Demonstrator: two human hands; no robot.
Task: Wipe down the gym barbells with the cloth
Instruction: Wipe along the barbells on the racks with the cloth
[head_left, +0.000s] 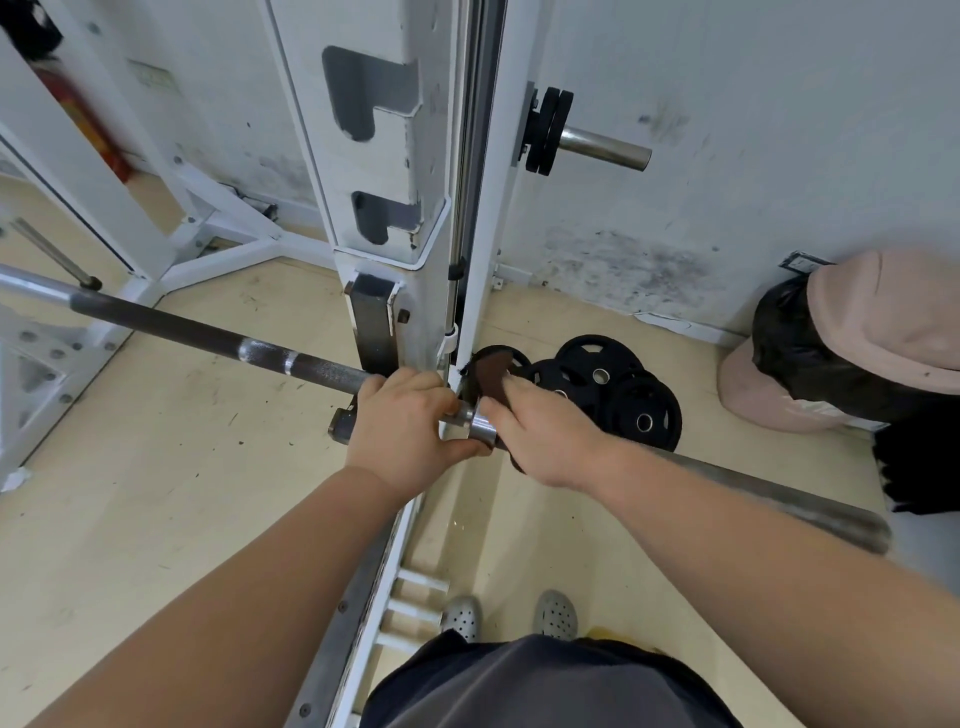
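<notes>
Two grips on the barbell (208, 335).
Your left grip (402, 421) wraps it bare; your right grip (540, 436) holds the cloth (491, 374) (brown) against the collar (480, 425).

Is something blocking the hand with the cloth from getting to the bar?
No, nothing visible does. The right hand holds the brown cloth right against the barbell, beside the left hand gripping it.

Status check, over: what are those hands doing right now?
Left hand grips barbell. Right hand holds cloth against collar. Rack upright close beside.
</notes>
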